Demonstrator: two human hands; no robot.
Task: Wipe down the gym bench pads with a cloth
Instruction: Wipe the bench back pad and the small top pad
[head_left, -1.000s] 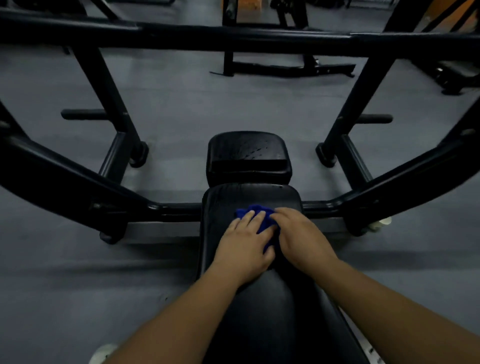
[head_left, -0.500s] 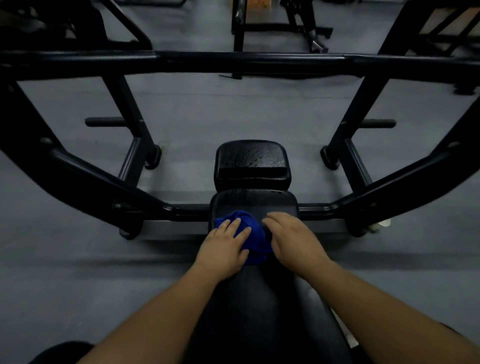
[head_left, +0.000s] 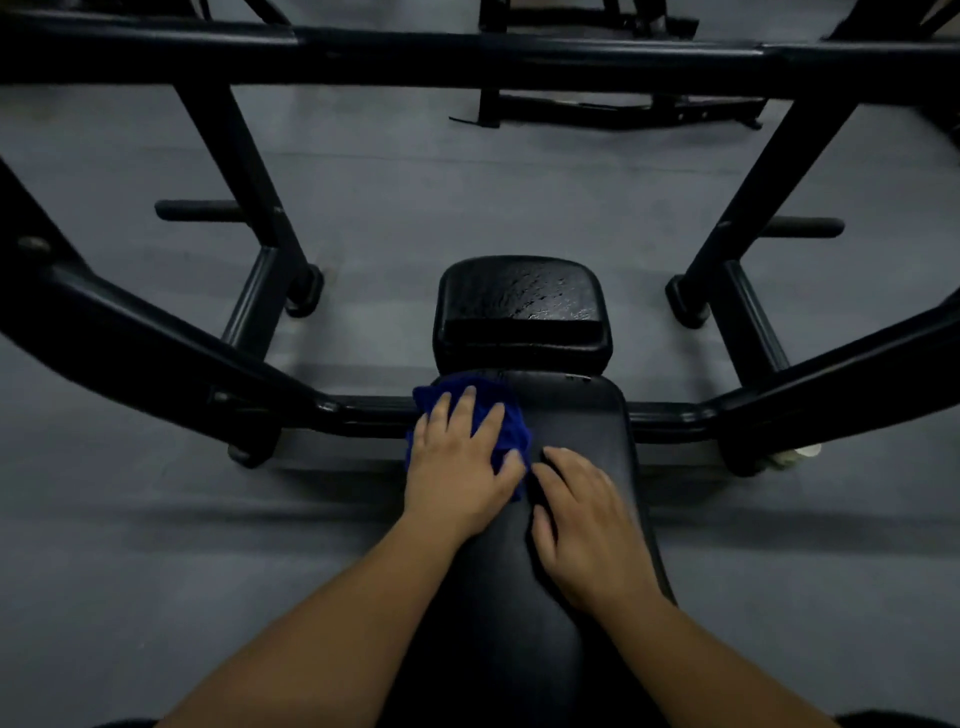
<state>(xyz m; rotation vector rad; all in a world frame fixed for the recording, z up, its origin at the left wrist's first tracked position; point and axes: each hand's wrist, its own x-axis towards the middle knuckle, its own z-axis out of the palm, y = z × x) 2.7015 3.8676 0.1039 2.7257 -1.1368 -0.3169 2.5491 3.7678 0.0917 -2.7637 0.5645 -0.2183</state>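
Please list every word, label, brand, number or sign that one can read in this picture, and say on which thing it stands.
None can be read: the long pad, the small pad, the blue cloth and the black frame show no lettering in this dim picture.

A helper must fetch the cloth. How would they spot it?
Look at the long pad inside the black rack. At its far left corner, under the left hand, lies the cloth. It alone is blue; all around is black.
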